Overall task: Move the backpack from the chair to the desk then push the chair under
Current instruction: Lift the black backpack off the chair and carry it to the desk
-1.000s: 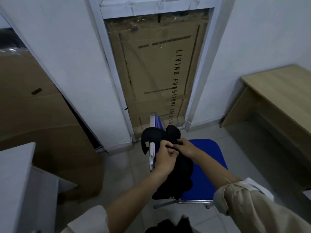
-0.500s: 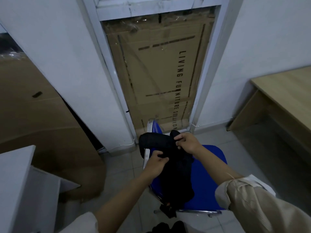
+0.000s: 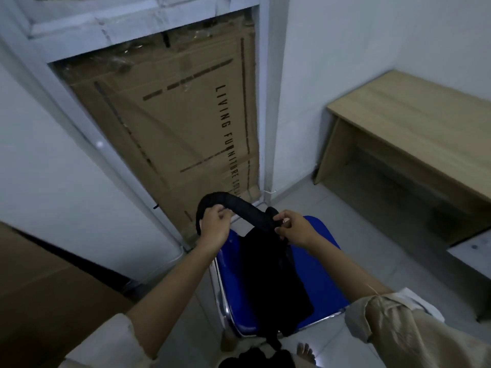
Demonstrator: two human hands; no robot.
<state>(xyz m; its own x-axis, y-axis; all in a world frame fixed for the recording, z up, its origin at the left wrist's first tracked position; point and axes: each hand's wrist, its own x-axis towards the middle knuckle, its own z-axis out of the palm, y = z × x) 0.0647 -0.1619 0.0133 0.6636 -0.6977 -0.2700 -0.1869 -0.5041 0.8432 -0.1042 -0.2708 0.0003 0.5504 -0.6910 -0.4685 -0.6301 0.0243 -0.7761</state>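
White walls [image 3: 345, 49] fill most of the frame, w/ a white door frame [image 3: 268, 102] running top to centre. Inside that frame, upper centre, stands a big brown cardboard box [image 3: 172, 128], flat against the opening, dark text "LIVING FURNITURE" printed vertically on it. More brown cardboard [image 3: 47, 301] covers the lower left corner. At right, mid-height, a light wood desk [image 3: 414, 118] sits against the wall, top bare where visible, dark space underneath. Grey tiled floor [image 3: 358, 229] between desk & chair. Blue chair [image 3: 316, 282] w/ chrome tube frame sits lower centre, well apart from the desk, seat partly covered. The black backpack [image 3: 268, 282] hangs lengthwise over the chair seat, lower centre of frame, bottom end dangling past the seat's near edge; can't tell if it still rests on the seat or is fully lifted. Its padded strap [image 3: 239, 205] arches up between both hands, just above the chair. Left hand [image 3: 214, 228], centre frame, is curled tight round the strap's left end, fingers closed over it. Right hand [image 3: 295, 229], just right of centre, pinches the strap's other end where it meets the bag top, thumb & fingers closed on it. Both forearms bare, beige sleeves [image 3: 414, 333] rolled back at bottom corners. A bare foot [image 3: 305, 351] shows at the bottom edge, toes on the floor.
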